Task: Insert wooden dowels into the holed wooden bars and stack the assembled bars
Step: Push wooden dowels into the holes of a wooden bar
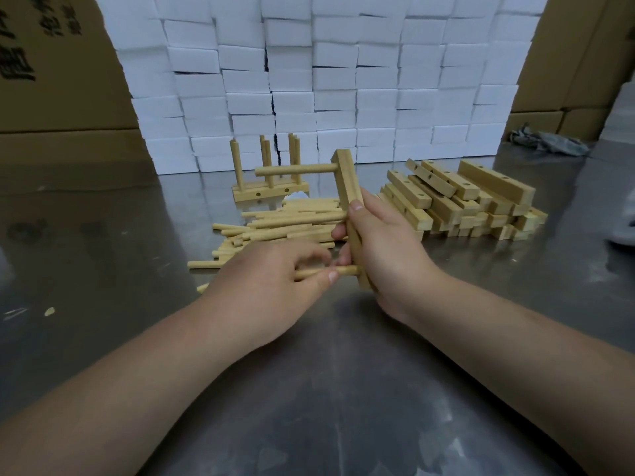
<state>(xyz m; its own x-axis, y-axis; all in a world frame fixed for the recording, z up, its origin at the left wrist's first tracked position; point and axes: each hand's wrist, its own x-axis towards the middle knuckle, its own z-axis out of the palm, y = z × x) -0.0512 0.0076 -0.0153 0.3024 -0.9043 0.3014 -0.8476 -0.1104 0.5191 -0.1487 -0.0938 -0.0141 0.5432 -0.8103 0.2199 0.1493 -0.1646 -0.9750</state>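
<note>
Right grip (pixel 385 255) wraps the bar (pixel 347 180); left grip (pixel 268 269) pinches a dowel (pixel 343 270), its outer end hidden.

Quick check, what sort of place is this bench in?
Likely a warehouse or packing workshop: stacked white foam blocks, big brown cardboard cartons either side, and a stainless-steel worktable.

My right hand (pixel 381 250) half hides the held bar (pixel 345 176); left of it, my left hand (pixel 271 283) covers most of the lowest dowel (pixel 347 270).
</note>
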